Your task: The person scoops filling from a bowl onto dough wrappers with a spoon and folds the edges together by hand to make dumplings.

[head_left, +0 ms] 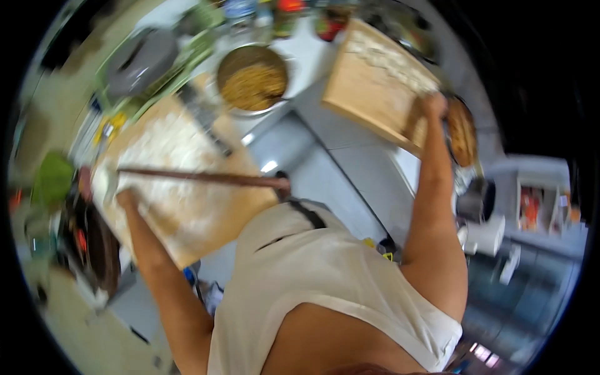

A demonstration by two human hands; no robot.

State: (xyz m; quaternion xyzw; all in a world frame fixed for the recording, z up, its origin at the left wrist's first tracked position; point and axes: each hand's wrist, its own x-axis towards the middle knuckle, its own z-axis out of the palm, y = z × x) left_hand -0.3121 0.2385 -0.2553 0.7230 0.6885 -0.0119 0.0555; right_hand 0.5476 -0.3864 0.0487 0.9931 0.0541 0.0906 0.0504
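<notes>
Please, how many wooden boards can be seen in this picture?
2: a floury board by the left hand, and a pale board with white pieces by the right hand. Others may be hidden.

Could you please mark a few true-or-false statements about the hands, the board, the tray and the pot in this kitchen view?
1. The right hand is at the edge of the wooden tray. True.
2. Pale pieces lie in a row along one side of the tray. True.
3. The pot sits on the wooden tray. False: it stands on the white counter, apart from the tray.
4. A long brown rod crosses over the floured board. True.
5. The left hand is inside the pot. False: it is over the left part of the floured board.
</notes>
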